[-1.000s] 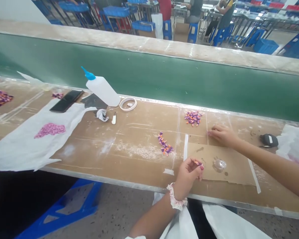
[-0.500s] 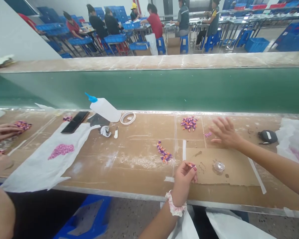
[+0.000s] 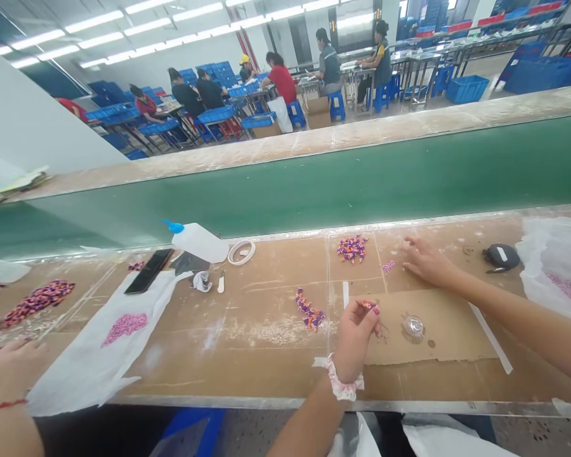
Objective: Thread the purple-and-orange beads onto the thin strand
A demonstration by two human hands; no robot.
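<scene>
Change noted: the right hand (image 3: 423,259) has dropped from a raised, spread pose to lie low, just beside the small heap of pink bits (image 3: 388,266). Its fingers are loosely extended, thumb apart, with nothing visible between them. The left hand (image 3: 354,330) has kept its grip, thumb and fingers pinching one purple-and-orange piece (image 3: 367,306) above the near left part of the cardboard sheet (image 3: 452,330). The view has tipped upward. Judgement: work on the held piece is unfinished, and the right hand has taken nothing from the heap.

Surface (image 3: 185,365): brown, scuffed, with pale smears. A pile of purple-and-orange pieces (image 3: 353,249) sits beyond the hands; a curved row of like pieces (image 3: 309,310) lies left of the left hand. A clear round object (image 3: 413,326) is on the cardboard. Farther left: glue bottle (image 3: 200,243), leaning; tape roll (image 3: 253,251); phone (image 3: 148,271); white sheet (image 3: 85,374) bearing pink bits.

Room: co-worker's hand (image 3: 21,362) at far left; green panel (image 3: 266,190) behind; beyond it, seated people, blue crates and ceiling lights (image 3: 198,12).
</scene>
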